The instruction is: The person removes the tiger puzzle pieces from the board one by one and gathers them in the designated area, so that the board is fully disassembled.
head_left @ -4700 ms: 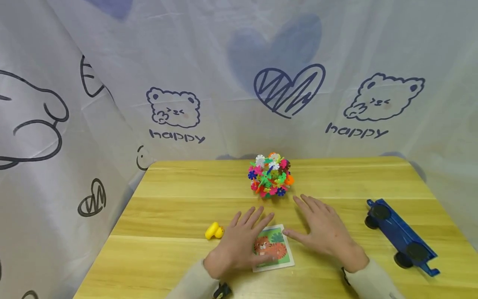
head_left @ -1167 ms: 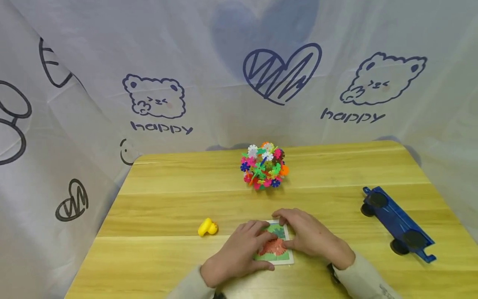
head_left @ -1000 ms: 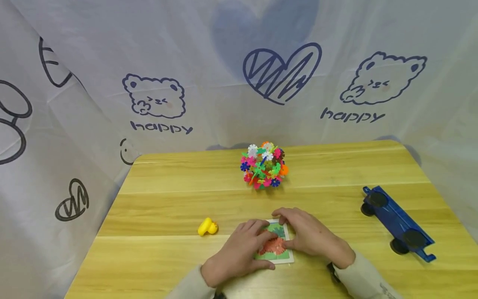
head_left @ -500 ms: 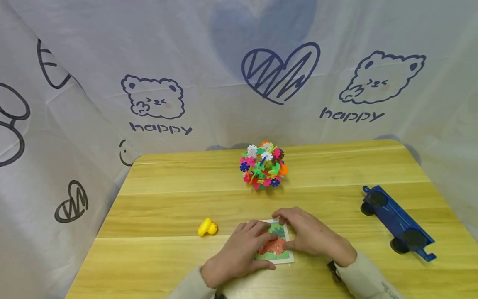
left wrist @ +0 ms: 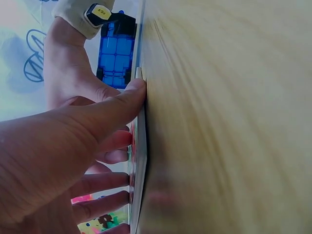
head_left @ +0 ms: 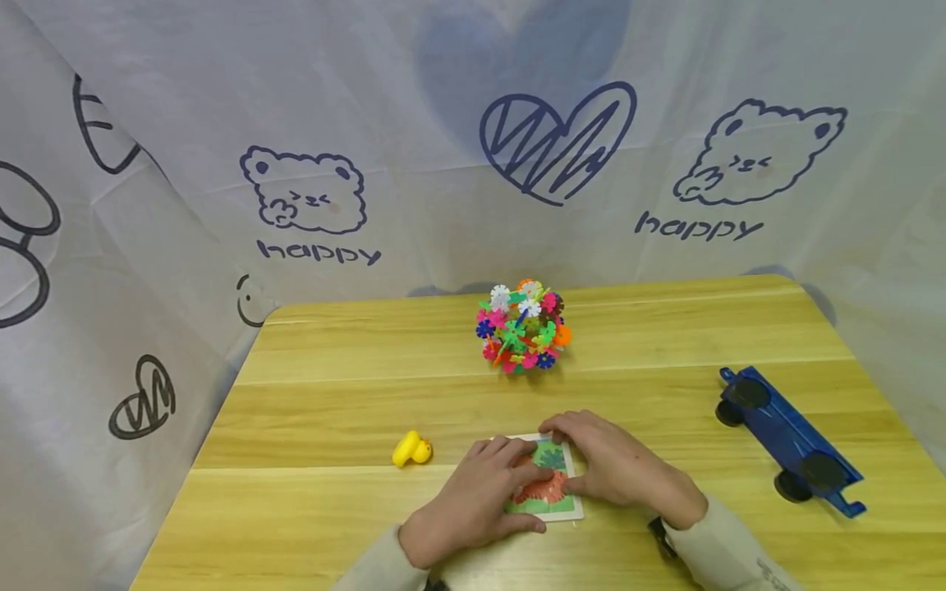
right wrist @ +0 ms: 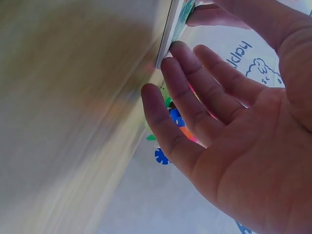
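A flat square picture puzzle point(head_left: 543, 490) with a white border and an orange tiger on green lies on the wooden table. My left hand point(head_left: 473, 501) rests over its left part, covering the tiger's head. In the left wrist view, the left thumb point(left wrist: 124, 105) touches the board's near edge point(left wrist: 140, 151), and the fingertips meet its face. At the far right corner, my right hand point(head_left: 617, 464) touches the board, thumb along the right side. Its fingers point(right wrist: 180, 95) are gently bent in the right wrist view, some tips at the board's edge.
A yellow toy duck point(head_left: 411, 449) lies left of the hands. Behind them sits a ball of colourful flower-shaped plastic pieces point(head_left: 521, 328). On the right, a blue toy vehicle point(head_left: 791, 439) with black wheels rests overturned. A printed white cloth point(head_left: 436, 222) hangs behind the table point(head_left: 332, 394).
Several seconds ago both hands were spread over and beside the puzzle; they have since drawn together onto it with bent fingers. Over the last second, hands and objects look still.
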Demonstrator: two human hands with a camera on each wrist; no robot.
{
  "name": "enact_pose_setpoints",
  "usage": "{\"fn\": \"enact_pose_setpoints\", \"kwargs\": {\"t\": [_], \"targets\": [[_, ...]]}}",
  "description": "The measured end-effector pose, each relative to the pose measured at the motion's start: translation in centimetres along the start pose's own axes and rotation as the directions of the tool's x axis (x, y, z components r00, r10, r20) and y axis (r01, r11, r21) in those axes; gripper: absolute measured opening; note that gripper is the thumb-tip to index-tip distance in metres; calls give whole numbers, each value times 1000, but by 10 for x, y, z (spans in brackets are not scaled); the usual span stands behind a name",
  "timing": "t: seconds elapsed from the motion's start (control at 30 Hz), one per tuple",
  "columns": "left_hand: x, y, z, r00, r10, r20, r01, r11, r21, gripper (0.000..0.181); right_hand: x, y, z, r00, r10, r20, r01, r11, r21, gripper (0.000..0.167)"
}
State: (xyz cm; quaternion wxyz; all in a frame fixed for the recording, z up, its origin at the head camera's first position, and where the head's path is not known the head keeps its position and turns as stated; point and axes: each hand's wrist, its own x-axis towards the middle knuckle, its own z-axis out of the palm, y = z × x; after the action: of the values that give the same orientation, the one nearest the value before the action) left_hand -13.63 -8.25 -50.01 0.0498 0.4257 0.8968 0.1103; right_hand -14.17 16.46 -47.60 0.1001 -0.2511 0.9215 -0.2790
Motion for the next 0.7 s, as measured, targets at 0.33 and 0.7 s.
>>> {"fn": "enact_pose_setpoints", "kwargs": {"t": [0.33,0.7], "targets": [[0,-2,2,1000,18,-16,-18,1000,-3,60,2,0,4,1000,23,-10,-23,1000,12,64],[0,3,1,1000,-6,-5,6,1000,-1,56,6,6,8,998,-26,57,19,993,119,51]]}}
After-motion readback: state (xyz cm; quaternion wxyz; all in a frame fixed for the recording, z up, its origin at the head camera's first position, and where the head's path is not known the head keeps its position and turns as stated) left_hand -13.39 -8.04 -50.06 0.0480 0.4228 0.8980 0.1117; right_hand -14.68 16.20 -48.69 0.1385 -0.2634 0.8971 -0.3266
